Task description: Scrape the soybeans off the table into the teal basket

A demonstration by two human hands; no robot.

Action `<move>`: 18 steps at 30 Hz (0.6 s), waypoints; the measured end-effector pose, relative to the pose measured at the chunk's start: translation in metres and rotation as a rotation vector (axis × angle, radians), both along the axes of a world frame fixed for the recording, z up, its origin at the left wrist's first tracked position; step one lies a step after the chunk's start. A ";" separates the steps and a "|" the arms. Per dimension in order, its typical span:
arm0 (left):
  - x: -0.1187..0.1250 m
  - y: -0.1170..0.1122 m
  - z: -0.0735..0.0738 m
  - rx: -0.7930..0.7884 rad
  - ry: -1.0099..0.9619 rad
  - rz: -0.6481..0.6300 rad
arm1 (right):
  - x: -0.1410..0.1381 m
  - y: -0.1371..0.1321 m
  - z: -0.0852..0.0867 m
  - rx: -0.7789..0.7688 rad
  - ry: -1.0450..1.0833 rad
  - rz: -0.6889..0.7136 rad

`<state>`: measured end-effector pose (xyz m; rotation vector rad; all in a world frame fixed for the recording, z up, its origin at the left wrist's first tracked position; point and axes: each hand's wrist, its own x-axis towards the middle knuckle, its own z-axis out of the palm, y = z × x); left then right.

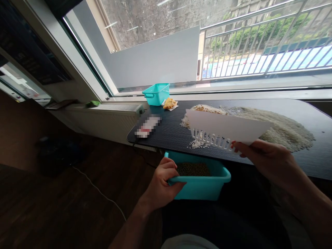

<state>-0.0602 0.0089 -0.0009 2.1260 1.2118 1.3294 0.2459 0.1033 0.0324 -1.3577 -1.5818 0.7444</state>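
Observation:
My left hand (163, 180) grips the rim of a turquoise plastic bin (199, 188) held below the table's front edge. Small greenish-brown grains or beans (193, 169) lie in the bin. Over the table, my right hand (267, 152) pinches one end of a flat white slotted scraper (225, 126), its slots facing down toward me. Behind the scraper spreads a wide heap of pale rice-like grains (285, 129), with a patch of yellowish grains (207, 109) at its left. A few white grains (198, 143) lie near the table edge; the scraper hides part of the heap.
The dark table (171, 133) runs along a window. On it are a blurred-out phone-like object (147, 127) and yellow food-like pieces on paper (169, 103). A second turquoise bin (157, 94) stands at the back left, beside a radiator (114, 119). A white cable (100, 192) crosses the floor.

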 end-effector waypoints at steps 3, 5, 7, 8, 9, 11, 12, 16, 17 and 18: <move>0.016 0.004 -0.001 -0.002 -0.051 -0.041 | 0.005 0.000 -0.003 -0.006 0.029 -0.066; 0.024 0.005 -0.001 -0.010 -0.071 -0.043 | 0.000 -0.004 -0.008 -0.012 0.064 -0.070; 0.028 0.005 -0.001 -0.019 -0.065 -0.034 | -0.011 -0.009 -0.015 -0.015 0.096 -0.026; 0.028 0.005 -0.001 -0.025 -0.056 -0.026 | -0.017 -0.012 -0.019 -0.011 0.095 0.007; 0.028 0.004 0.000 -0.033 -0.044 -0.014 | -0.022 -0.014 -0.022 -0.006 0.092 0.025; 0.025 0.003 0.002 -0.049 -0.017 0.012 | -0.028 -0.018 -0.026 -0.008 0.081 0.045; 0.023 0.002 0.002 -0.055 -0.005 0.024 | -0.029 -0.019 -0.027 -0.013 0.080 0.045; 0.017 0.001 0.002 -0.052 0.020 0.044 | -0.018 -0.021 -0.024 -0.055 0.129 -0.018; 0.016 0.001 0.000 -0.048 0.019 0.048 | -0.013 -0.021 -0.023 -0.068 0.144 -0.041; 0.015 0.001 -0.001 -0.045 0.016 0.052 | -0.007 -0.022 -0.023 -0.076 0.153 -0.063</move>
